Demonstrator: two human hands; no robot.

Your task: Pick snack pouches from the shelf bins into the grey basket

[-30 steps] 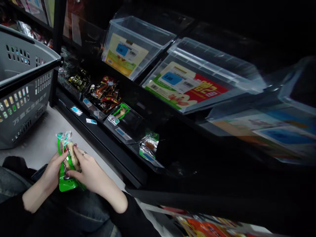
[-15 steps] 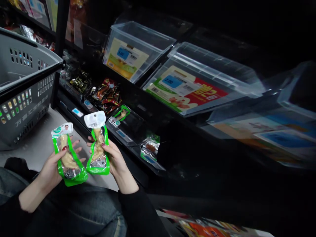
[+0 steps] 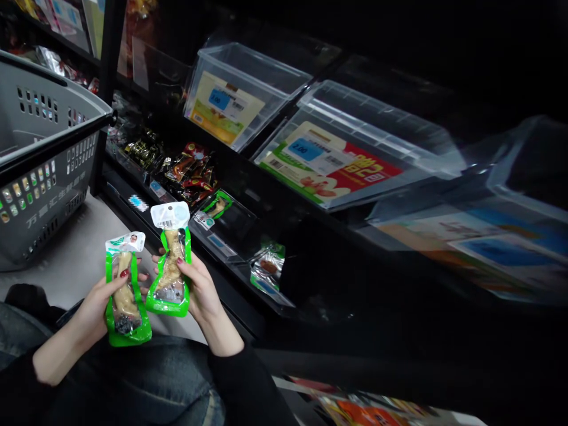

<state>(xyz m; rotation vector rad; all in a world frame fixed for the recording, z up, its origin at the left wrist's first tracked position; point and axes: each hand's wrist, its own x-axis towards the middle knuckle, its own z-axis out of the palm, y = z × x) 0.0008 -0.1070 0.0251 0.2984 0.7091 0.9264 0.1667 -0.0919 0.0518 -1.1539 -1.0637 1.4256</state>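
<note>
My left hand (image 3: 95, 305) is closed on a vacuum-sealed chicken drumstick pack (image 3: 126, 302) with a green border, a clear window and a white top; its thumb presses on the front. In my right hand (image 3: 202, 287) is a second drumstick pack (image 3: 171, 266) of the same kind, held upright with its white hanging tab and barcode facing me. The two packs are side by side, a small distance apart, above my lap. A similar green-edged pack (image 3: 217, 207) lies in the low shelf tray beyond my right hand.
A grey shopping basket (image 3: 84, 171) stands at the left. Dark and red snack packs (image 3: 190, 171) fill trays on the low shelf, near a silver pack (image 3: 268, 266). Clear plastic bins (image 3: 248, 94) with price labels hang above. Colourful packages (image 3: 364, 411) show at the bottom right.
The left pack has moved right and slightly down, and turned more upright. The right pack has shifted a little left and tilted. Both packs stay in my hands.
</note>
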